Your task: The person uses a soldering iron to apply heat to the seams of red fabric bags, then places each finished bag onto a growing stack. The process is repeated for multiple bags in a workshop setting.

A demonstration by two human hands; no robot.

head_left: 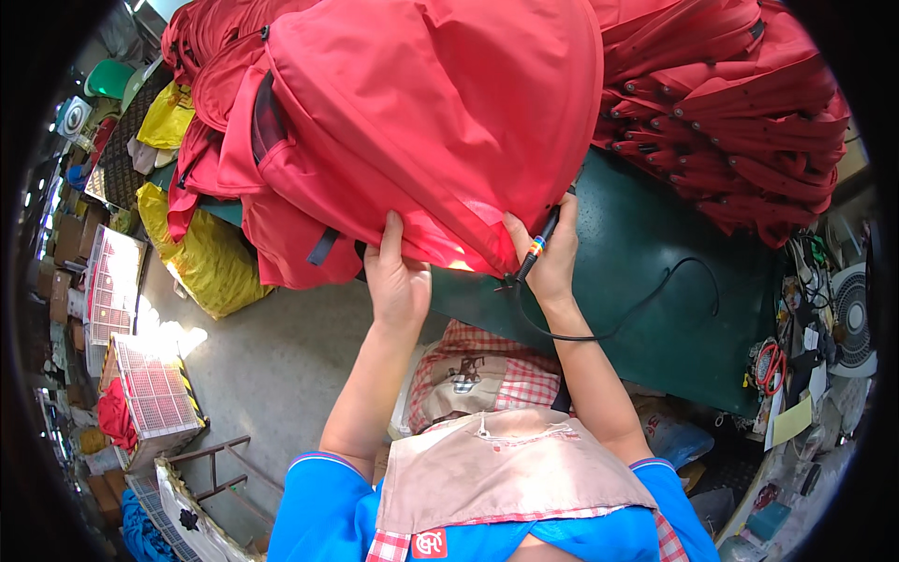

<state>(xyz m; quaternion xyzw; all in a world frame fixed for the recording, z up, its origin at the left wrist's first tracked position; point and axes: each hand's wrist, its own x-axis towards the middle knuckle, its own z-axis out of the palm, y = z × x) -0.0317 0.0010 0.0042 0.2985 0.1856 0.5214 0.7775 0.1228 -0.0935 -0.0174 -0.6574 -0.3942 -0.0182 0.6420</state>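
A large red fabric piece (440, 122), sewn like a bag or jacket shell with seams and a dark opening at its left side, spreads over the table's near edge. My left hand (398, 281) grips its lower edge, thumb on top and the other fingers hidden underneath. At its lower right corner, my right hand (554, 258) is closed round a black pen-shaped corded tool (536, 249) with coloured bands. The right thumb rests against the fabric there. From the tool's lower end a black cable (599, 335) loops right across the dark green table (674, 309).
Stacked red pieces with small studs (721, 122) lie at the far right, and more red fabric (206, 47) at the far left. Yellow bags (206, 253) sit beside the table. Wire crates (154, 384) stand on the left floor. A fan (850, 318) is at right.
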